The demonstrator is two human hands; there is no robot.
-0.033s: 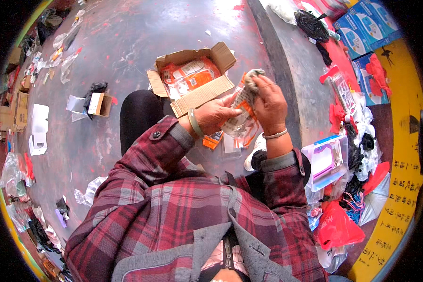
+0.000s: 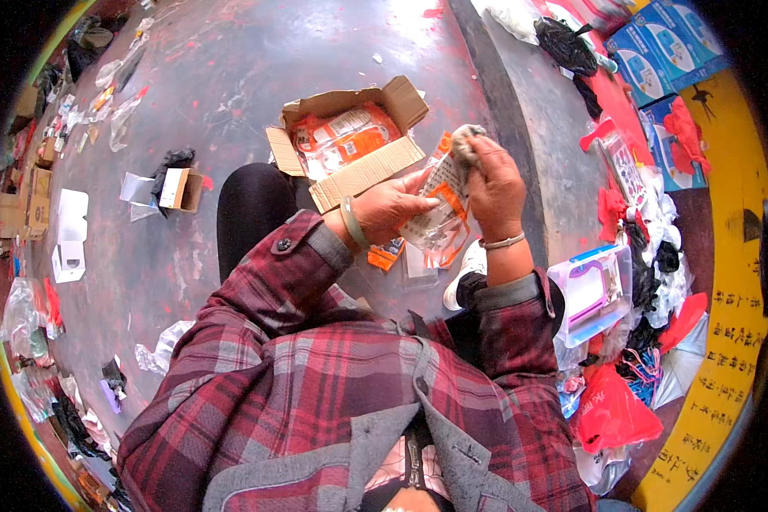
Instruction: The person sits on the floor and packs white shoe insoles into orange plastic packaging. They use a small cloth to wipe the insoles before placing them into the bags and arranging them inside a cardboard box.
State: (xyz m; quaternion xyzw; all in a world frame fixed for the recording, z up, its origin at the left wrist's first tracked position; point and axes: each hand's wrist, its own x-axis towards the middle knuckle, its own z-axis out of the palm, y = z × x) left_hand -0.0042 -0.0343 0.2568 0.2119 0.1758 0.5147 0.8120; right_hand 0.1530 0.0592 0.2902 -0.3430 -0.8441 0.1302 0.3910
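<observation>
A clear plastic packet with orange print (image 2: 442, 232) is held up in front of my body. My left hand (image 2: 386, 208) is closed on its left edge, thumb on top, with a pale bangle at the wrist. My right hand (image 2: 495, 181) pinches a crumpled grey cloth (image 2: 467, 143) against the packet's upper right part. The fingertips behind the packet are hidden. Just beyond my left hand, an open cardboard box (image 2: 369, 173) holds several similar orange-and-clear packets (image 2: 346, 141). Another orange packet (image 2: 386, 253) lies below my left hand, partly covered.
To my right stands a clear plastic bin (image 2: 590, 294) beside red bags (image 2: 614, 411) and heaped plastic. A small open carton (image 2: 181, 189) and a white folded box (image 2: 71, 235) lie on the floor at left. Blue printed boxes (image 2: 667, 47) are at far right.
My right hand and the grey cloth have shifted slightly to the right along the packet. My left hand keeps its hold in nearly the same place.
</observation>
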